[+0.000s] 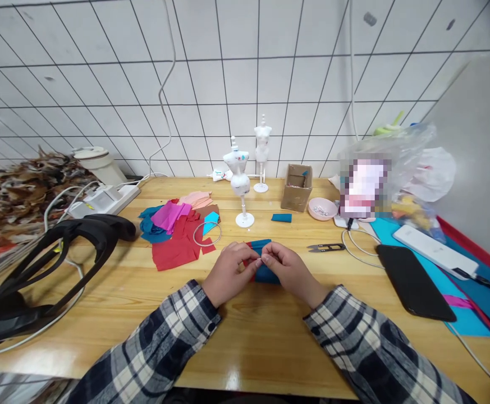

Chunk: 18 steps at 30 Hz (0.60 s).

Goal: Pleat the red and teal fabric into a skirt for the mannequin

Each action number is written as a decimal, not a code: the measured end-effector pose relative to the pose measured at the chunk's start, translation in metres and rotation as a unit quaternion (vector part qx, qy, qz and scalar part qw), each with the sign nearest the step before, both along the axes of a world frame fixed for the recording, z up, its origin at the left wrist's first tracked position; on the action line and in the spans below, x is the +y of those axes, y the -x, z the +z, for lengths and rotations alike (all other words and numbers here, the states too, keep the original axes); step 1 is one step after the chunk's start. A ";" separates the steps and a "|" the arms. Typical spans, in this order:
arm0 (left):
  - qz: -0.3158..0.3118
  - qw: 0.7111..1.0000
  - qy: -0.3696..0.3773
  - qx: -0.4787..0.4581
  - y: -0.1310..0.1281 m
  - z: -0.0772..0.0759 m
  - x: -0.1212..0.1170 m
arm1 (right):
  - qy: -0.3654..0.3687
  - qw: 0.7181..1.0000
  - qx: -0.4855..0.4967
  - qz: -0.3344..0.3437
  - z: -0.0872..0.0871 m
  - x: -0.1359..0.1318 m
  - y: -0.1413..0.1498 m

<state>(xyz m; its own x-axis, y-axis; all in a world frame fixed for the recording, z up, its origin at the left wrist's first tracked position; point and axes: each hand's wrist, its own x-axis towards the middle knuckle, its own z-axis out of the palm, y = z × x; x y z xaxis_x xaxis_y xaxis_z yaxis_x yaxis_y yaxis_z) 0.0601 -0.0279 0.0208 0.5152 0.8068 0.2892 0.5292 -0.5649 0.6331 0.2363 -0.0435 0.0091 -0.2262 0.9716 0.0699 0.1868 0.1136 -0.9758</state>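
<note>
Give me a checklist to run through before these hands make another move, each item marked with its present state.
1. Left hand and right hand together over the blue and red fabric: ok.
2. Secure grip at the fingertips: cannot tell; the fingers hide most of what is there.
3. Snips lying on the table, right of the hands: ok.
4. Snips' tips pointing away from the hands: not ok; they point left, toward them.
5. Pink bowl upright, with small pieces inside: ok.
6. Nearer dress form upright on its base: ok.
</note>
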 end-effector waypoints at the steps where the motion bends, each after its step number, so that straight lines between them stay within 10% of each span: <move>1: 0.003 1.000 -0.004 -0.009 0.000 -0.001 0.000 | -0.001 1.000 -0.001 -0.002 -0.001 0.000 0.000; 12: 0.044 0.973 0.165 -0.153 0.004 -0.005 0.008 | -0.184 0.959 -0.142 -0.162 -0.001 -0.002 -0.006; 18: 0.001 0.959 0.205 -0.194 0.004 -0.008 0.007 | -0.357 0.886 -0.277 -0.105 0.002 -0.004 -0.012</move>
<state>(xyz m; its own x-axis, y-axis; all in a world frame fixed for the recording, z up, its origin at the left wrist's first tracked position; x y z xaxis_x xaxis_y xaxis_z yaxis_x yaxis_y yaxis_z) 0.0560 -0.0211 0.0129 0.4313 0.8946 0.1167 0.2104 -0.2255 0.9512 0.2478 -0.0479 0.0109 -0.2371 0.7496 0.6179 0.7047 0.5706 -0.4218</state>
